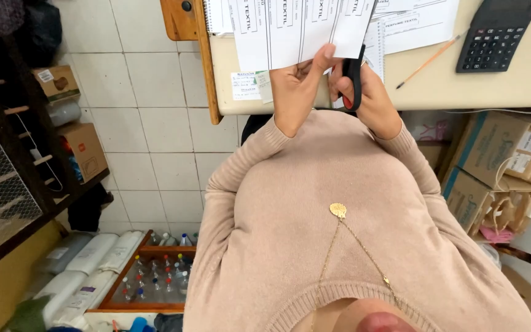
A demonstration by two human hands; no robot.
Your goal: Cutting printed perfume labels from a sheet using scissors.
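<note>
Arguably risked a crooked cut, judging by how the printed sheet (296, 31) hung loose over the near edge of the desk (493, 86), pinned by little more than one thumb; could have wandered off the printed line had the paper sagged or twisted against the blades; could also have nicked that thumb, placed just beside the scissors (353, 80); might have torn the sheet rather than sliced it, if pulled sideways while cut.

Gripped the sheet's lower edge with the left hand (299, 86), thumb pressed on top and fingers curled beneath; closed the right hand (370, 92) round the red handles of the scissors, black blades pointed up and away into the sheet's lower right corner; could not tell how far apart the blades stood, hidden as they were against the paper.

Kept both hands close together, almost touching, just in front of the chest and level with the desk edge; held the sheet directly above and between them, its upper part lying on the desktop over other papers.

Left a pencil (428, 61) and a dark calculator (493, 34) well off to the right on the desk; stacked cardboard boxes (493, 160) below on that side; set a wooden tray of small bottles (155, 276) on the floor to the left.
</note>
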